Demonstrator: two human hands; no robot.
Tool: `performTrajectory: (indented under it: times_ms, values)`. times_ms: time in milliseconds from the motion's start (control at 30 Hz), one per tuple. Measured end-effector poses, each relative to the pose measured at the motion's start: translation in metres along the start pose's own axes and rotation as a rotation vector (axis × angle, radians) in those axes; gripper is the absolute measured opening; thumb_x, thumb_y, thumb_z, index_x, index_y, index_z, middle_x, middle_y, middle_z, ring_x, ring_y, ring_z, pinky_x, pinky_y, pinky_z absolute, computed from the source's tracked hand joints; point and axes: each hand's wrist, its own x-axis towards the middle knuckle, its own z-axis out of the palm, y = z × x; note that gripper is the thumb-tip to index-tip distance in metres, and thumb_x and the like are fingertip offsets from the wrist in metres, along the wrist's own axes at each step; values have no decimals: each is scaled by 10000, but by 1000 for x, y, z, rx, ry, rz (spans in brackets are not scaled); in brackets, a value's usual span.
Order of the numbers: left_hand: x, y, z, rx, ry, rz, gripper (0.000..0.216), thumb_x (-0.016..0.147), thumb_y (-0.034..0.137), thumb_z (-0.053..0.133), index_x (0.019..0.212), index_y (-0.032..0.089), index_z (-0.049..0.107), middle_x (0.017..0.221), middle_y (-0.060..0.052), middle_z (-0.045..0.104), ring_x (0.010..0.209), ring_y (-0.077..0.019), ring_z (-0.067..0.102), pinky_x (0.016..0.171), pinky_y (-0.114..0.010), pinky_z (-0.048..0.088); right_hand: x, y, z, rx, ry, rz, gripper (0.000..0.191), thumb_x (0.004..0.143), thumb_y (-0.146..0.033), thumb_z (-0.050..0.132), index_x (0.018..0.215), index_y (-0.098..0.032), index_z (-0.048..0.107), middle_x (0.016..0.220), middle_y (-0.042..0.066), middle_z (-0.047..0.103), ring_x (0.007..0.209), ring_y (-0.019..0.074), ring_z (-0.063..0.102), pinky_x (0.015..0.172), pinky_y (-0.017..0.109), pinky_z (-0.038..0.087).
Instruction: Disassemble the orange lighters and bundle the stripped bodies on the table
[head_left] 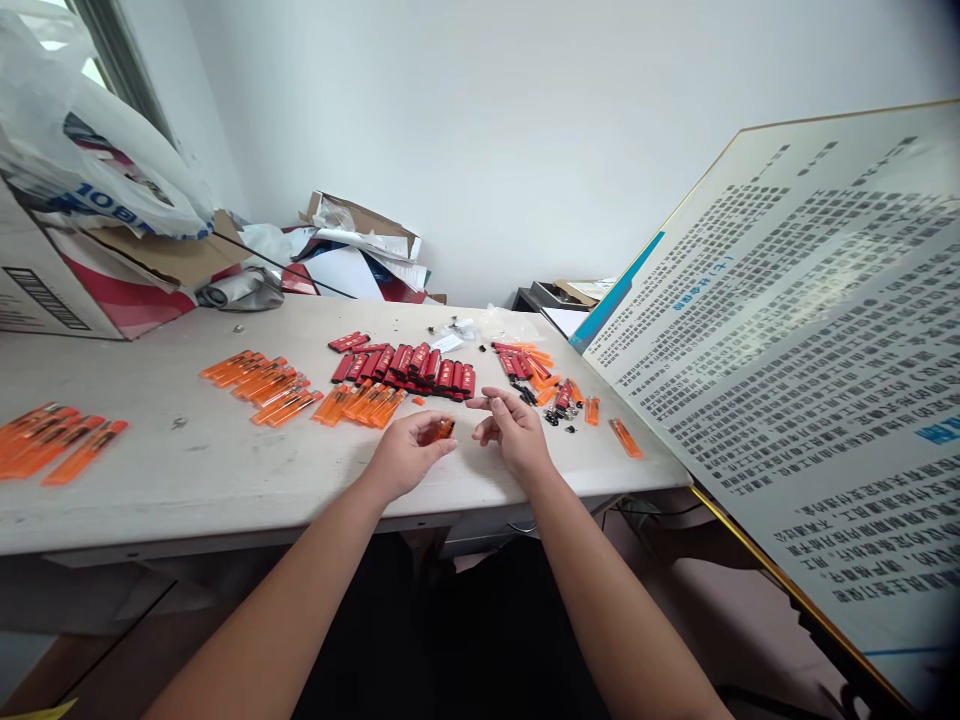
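Observation:
My left hand is closed around a small orange lighter just above the white table. My right hand hovers a few centimetres to its right, fingers loosely curled with nothing visible in them. Just beyond both hands lie a row of red lighters and rows of orange lighters. To the right of my right hand sits a mixed heap of orange and red lighters with small black parts.
More orange lighters lie at the table's left edge. A cardboard box with a plastic bag and a pile of packaging stand at the back. A large printed board leans at the right.

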Motion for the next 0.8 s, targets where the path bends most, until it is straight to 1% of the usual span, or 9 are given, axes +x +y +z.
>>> performTrajectory:
  times_ms: [133,233,367,467,567,667,733,800]
  values:
    - [-1,2,1,31,1,-18,425,648,323,761,1036,159,703,906,-78,706,837,-212,654,771,-348,529,-2,-1,-1,128,-44,57,394,768,-510,660,989,-218,514,1027,72,718,529,110,639,446,209,464]
    - [-2,4,1,46,-9,-13,426,644,321,760,1034,160,707,932,-86,714,853,-221,662,806,-363,524,-2,-2,-1,177,-65,87,401,759,-509,673,976,-229,487,986,57,721,529,123,643,442,217,468]
    - [-2,3,1,54,-12,-11,428,645,331,760,1035,162,710,947,-92,719,849,-224,665,812,-372,524,-1,-3,-1,179,-73,77,364,765,-474,677,972,-221,517,977,43,704,532,107,629,451,215,472]
    - [-2,2,1,40,-8,-12,441,645,335,760,1046,160,707,959,-97,718,870,-230,665,814,-374,527,-2,-3,-1,173,-66,62,340,758,-441,690,971,-210,559,924,27,683,509,78,588,451,206,463]
    - [-2,2,1,43,-11,-17,443,648,332,755,1049,154,702,953,-99,717,874,-233,664,813,-379,528,-2,-1,-1,142,-19,64,338,739,-444,696,945,-199,586,856,10,653,483,67,552,441,211,452]
    - [-2,1,1,53,-14,-20,444,651,325,751,1057,153,698,950,-98,717,869,-233,664,816,-379,526,-1,4,1,-11,72,54,340,734,-468,673,907,-185,596,818,12,649,470,74,534,439,227,447]
    - [-2,0,0,57,-18,-9,436,661,320,744,1063,158,696,961,-93,717,872,-227,662,821,-369,521,1,8,3,-220,90,54,319,763,-460,628,899,-171,613,757,21,655,464,89,524,448,237,439]
    - [-2,1,0,69,-35,5,409,673,316,733,1050,161,701,945,-82,717,853,-214,658,805,-350,519,6,10,6,-494,70,31,265,798,-396,584,897,-158,644,733,38,666,516,112,548,512,250,451]
